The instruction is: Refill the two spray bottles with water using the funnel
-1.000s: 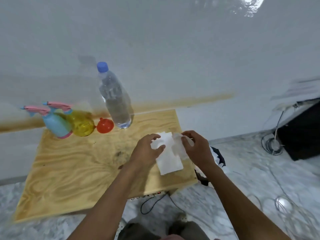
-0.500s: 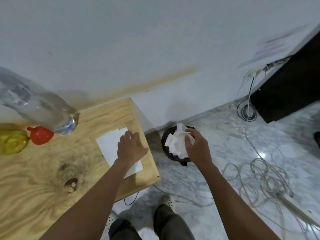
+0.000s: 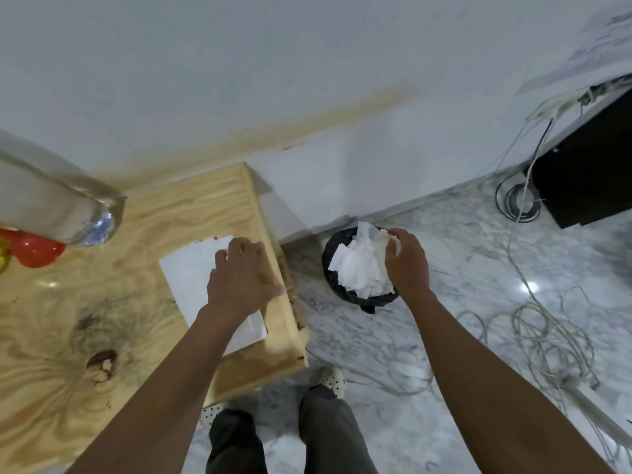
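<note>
The clear water bottle [image 3: 51,200] stands at the table's far left, its top cut off by the frame. Next to it sits the red funnel [image 3: 34,251], and a sliver of the yellow spray bottle [image 3: 2,265] shows at the left edge. The blue spray bottle is out of view. My left hand [image 3: 242,278] rests on a flat white paper towel [image 3: 184,275] near the table's right edge. My right hand [image 3: 407,265] is off the table, over a black bin [image 3: 333,289], its fingers curled on crumpled white tissue [image 3: 359,268] that fills the bin.
The wooden table [image 3: 102,336] ends just right of my left hand. The bin stands on marble floor by the wall. Loose cables [image 3: 547,330] lie on the floor at right, a black cabinet [image 3: 588,165] stands behind them, and my feet [image 3: 328,378] are below.
My view swung right, away from the spray bottles. My right hand carried the crumpled tissue off the table to the bin and lowered it in. My left hand stayed on the paper towel.
</note>
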The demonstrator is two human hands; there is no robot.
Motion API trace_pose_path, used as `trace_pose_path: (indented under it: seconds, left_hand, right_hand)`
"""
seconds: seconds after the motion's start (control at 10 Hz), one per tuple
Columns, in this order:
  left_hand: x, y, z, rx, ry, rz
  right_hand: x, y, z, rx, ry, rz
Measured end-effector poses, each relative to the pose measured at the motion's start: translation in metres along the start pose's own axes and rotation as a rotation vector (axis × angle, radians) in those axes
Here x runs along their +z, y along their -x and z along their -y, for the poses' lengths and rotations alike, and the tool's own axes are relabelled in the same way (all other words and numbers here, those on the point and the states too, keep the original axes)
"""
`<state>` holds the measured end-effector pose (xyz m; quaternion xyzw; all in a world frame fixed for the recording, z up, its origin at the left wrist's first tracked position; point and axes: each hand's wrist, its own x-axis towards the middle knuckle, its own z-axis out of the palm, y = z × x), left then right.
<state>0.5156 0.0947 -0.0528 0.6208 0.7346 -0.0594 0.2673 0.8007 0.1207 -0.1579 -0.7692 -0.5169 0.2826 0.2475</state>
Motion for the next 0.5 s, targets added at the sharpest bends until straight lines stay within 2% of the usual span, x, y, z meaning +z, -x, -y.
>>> trace_pose_path:
  seconds: [0.2, 0.4, 0.5]
  left_hand:
    - [0.008, -0.002, 0.004, 0.011, 0.000, -0.055]
    - [0.007, -0.001, 0.004, 0.016, -0.036, -0.051]
    - [0.004, 0.002, 0.001, 0.061, -0.089, -0.069]
  right_hand:
    - [0.021, -0.032, -0.037, 0.144, -0.006, 0.220]
    - [0.016, -0.016, -0.031, 0.164, -0.011, 0.210]
    - [0.013, -0.010, -0.014, 0.108, -0.047, 0.189]
